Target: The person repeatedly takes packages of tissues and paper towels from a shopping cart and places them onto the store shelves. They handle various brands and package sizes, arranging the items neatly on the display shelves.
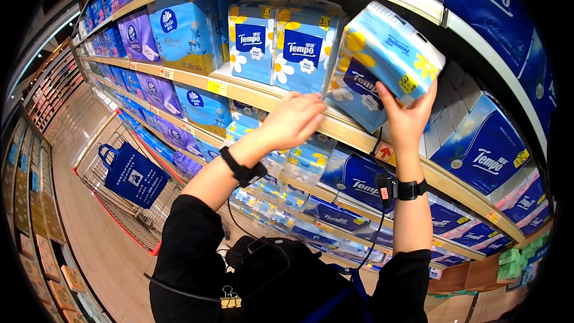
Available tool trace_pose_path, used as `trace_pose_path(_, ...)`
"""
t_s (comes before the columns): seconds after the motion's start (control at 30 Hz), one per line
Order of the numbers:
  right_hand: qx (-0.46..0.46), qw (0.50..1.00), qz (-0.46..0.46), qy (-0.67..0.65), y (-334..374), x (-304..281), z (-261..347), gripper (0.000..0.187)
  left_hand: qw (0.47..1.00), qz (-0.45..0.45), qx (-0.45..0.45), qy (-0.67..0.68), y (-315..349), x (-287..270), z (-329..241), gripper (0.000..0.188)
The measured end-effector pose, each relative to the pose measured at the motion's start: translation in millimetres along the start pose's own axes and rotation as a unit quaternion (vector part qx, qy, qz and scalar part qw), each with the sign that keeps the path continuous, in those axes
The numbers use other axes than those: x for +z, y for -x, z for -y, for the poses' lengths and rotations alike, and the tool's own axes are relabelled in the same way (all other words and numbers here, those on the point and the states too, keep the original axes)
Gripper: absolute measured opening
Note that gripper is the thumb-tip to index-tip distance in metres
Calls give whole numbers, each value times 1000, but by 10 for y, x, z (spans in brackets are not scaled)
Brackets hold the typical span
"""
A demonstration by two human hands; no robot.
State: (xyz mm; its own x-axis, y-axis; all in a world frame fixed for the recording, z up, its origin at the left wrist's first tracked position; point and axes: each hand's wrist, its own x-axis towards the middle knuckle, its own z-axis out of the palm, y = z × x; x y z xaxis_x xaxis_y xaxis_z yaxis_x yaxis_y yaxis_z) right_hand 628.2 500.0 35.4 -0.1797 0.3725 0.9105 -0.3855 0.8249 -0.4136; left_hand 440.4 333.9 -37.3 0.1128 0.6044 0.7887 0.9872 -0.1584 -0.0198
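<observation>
My right hand (408, 112) grips a light blue tissue pack (391, 42) with yellow and white flowers. The thumb presses its front and the other fingers go round its side. This pack is tilted, its top turned toward me, at the edge of the upper shelf. My left hand (294, 121) is in front of the shelf edge (344, 128), left of that pack. Its fingers are stretched out, and nothing shows in them. Two matching tissue packs (302, 48) stand upright on the shelf behind the left hand.
Blue and purple tissue packs (182, 30) fill the shelf to the left. Large dark blue packs (484, 143) lie to the right. A wire shopping cart (98, 185) with a blue bag (134, 174) stands in the aisle at left. Black bands with cables circle both wrists.
</observation>
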Motion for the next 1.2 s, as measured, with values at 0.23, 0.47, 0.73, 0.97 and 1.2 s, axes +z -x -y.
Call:
trace_pose_path(0.23,115,993,26,10,-246,174,-228,101,951,-180,-243,66,276,-584,599,21)
trace_pose_path(0.47,264,959,84,-52,-415,69,-681,99,880,-280,-329,198,379,-703,1664,40)
trace_pose_path(0.73,264,959,93,29,-438,66,-635,95,824,-152,-411,358,192,-699,2092,76)
trace_pose_path(0.97,307,946,101,26,-365,67,-546,91,834,11,-415,363,89,-768,2099,88)
trace_pose_path(1.2,301,950,79,0,-362,68,-643,91,845,25,-397,359,42,-792,2169,80)
